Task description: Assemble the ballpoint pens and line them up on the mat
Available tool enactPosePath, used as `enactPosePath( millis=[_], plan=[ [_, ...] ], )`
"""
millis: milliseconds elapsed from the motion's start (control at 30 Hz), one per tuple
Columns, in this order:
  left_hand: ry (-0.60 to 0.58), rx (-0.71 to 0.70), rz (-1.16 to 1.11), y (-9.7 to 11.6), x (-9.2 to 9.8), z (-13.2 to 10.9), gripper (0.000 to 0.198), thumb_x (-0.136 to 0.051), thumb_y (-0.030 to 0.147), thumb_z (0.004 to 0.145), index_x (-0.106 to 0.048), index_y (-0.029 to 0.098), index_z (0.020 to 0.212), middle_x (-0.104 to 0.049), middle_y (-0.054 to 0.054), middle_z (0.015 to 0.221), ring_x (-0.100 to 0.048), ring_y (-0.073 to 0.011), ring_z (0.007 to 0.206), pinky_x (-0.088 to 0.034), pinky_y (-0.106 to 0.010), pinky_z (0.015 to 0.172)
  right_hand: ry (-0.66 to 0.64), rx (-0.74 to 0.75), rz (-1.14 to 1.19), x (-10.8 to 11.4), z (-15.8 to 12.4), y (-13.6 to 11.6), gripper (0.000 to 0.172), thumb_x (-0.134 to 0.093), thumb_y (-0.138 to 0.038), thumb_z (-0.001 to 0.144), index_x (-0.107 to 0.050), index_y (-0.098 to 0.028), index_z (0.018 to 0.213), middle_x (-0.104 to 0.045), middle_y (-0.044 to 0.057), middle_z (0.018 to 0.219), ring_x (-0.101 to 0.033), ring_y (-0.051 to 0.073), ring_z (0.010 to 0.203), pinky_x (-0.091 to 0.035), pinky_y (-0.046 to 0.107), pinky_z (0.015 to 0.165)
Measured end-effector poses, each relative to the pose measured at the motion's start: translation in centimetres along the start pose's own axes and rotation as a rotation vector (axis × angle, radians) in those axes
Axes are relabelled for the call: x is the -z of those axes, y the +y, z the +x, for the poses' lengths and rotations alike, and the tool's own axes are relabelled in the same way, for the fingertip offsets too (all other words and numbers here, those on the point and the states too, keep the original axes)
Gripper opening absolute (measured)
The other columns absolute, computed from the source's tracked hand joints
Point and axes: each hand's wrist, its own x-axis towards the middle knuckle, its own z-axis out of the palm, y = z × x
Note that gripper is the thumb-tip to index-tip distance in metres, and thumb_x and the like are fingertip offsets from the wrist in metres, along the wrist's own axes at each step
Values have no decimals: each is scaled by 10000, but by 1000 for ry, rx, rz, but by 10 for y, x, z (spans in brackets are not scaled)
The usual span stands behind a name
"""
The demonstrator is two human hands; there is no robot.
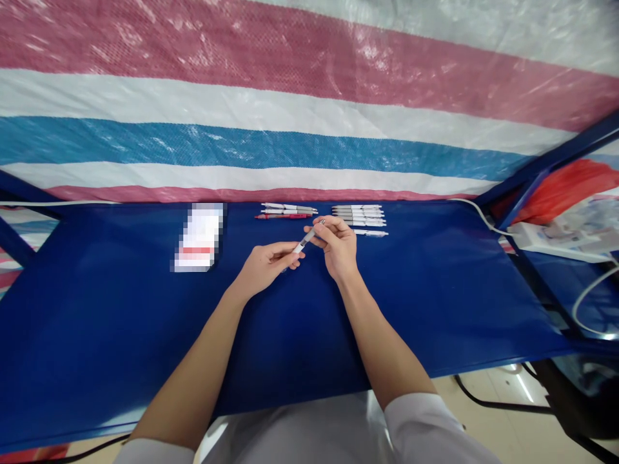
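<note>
Pen [305, 241] slants near-L to far-R above blue table [425, 283], near-L end pinched in L hand [269, 265], far-R end pinched in R hand [339, 246], latter nearer R pen row [360, 215] just beyond.

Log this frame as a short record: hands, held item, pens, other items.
left hand: fingers around one end of a pale pen
right hand: fingers at the pen's other end
held pen: slanted between both hands
left pen group: pale pens, plus a red pen on the near side
right pen group: pale pens side by side; nearest one partly behind right hand
left on table: white item with red band, pixelated
surface: blue table
backdrop: striped sheet
</note>
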Motion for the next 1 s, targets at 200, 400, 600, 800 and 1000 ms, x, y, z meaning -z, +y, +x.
enactPosePath(
  millis=[200, 400, 600, 800, 1000],
  plan=[
    [-31, -13, 19, -3, -4, -1, 365, -678, 438, 844, -741, 189, 1105, -775, -66, 936, -717, -180, 766, -590, -306, 773, -7, 1, 2, 3, -1, 2, 282, -846, -295, 626, -606, -223, 755, -686, -68, 779, -726, 110, 682, -586, 188, 577],
    [-50, -25, 11, -4, -5, -2, 359, -669, 425, 857, -738, 188, 1116, -774, -67, 949, -715, -178, 772, -593, -310, 787, -52, -8, 13, 7, 0, 3, 256, -840, -282, 636, -637, -235, 786, -697, -71, 782, -710, 96, 660, -583, 180, 565],
    [-44, -23, 20, 0, -5, -4, 384, -669, 450, 846, -739, 179, 1109, -775, -73, 947, -715, -190, 760, -597, -328, 788, -36, 15, -73, 8, -3, 2, 220, -836, -306, 651, -694, -231, 800, -712, -50, 736, -712, 111, 679, -588, 196, 586],
    [-19, -62, 54, -4, -8, -6, 389, -647, 463, 863, -735, 193, 1129, -776, -58, 939, -718, -183, 769, -594, -322, 803, -1, 61, -114, 9, -4, 7, 243, -848, -316, 648, -648, -223, 752, -680, -66, 668, -658, 85, 577, -564, 189, 544],
    [-18, -52, 47, -4, -6, -5, 394, -647, 466, 862, -734, 188, 1126, -775, -59, 936, -720, -186, 780, -590, -319, 806, -8, 54, -57, 7, -6, 7, 222, -844, -290, 654, -660, -229, 763, -686, -71, 695, -674, 86, 610, -570, 185, 548]
  ],
)
